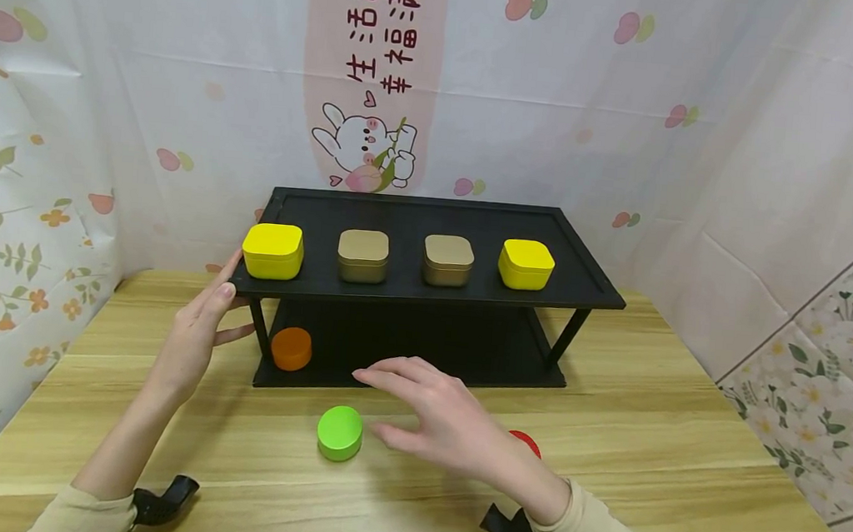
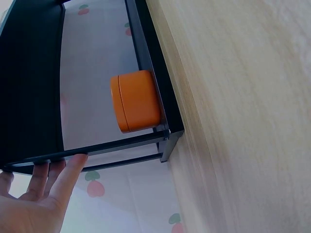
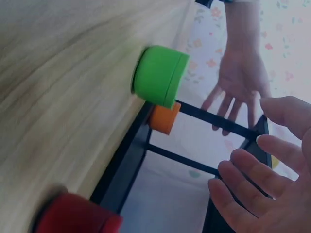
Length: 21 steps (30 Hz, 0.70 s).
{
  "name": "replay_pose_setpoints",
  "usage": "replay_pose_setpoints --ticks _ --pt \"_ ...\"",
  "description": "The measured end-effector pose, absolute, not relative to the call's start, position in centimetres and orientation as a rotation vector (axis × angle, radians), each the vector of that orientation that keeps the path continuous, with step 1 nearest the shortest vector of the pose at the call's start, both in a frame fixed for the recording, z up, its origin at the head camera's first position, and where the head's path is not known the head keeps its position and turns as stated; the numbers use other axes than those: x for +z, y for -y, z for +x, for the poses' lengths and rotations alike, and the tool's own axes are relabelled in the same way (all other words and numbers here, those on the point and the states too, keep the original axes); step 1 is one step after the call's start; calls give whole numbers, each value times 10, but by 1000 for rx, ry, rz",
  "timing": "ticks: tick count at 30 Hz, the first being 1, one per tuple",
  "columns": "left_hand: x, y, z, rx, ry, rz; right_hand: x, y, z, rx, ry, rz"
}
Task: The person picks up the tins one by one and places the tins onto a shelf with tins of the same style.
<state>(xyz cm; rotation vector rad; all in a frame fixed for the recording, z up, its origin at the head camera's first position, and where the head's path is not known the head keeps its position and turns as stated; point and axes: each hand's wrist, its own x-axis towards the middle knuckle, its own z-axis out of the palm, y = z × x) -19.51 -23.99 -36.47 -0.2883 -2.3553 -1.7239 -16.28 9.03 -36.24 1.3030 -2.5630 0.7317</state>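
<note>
The left hand [image 1: 196,331] touches the left end of the black shelf's upper tier [image 1: 424,297], fingers extended along its edge; in the left wrist view the fingertips [image 2: 77,157] rest at that edge. Above the table in front of the shelf, the right hand [image 1: 437,417] holds nothing, its fingers spread and slightly bent. Just left of it a round green container [image 1: 340,433] stands on the table. A red container [image 1: 525,442] is partly hidden behind the right forearm. An orange container [image 1: 291,349] sits on the lower tier at its left end, also plain in the left wrist view [image 2: 138,101].
On the upper tier stand a yellow container [image 1: 273,252] at the left, two brown ones [image 1: 363,257] [image 1: 448,261] in the middle and another yellow one [image 1: 526,265] at the right. Behind the shelf hangs a patterned cloth [image 1: 221,100]. The wooden table [image 1: 645,450] lies below.
</note>
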Motion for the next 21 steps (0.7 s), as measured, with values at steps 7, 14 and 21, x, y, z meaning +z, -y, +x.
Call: replay_pose_setpoints --ticks 7,14,21 --pt "-365 240 -195 -1726 2348 -298 -368 -76 -161 707 2686 1305" --pt "-365 240 -195 -1717 2354 -290 -374 -65 -164 684 2760 1333" --pt "-365 240 -195 -1731 2342 -298 -377 -60 -167 627 2790 1350"
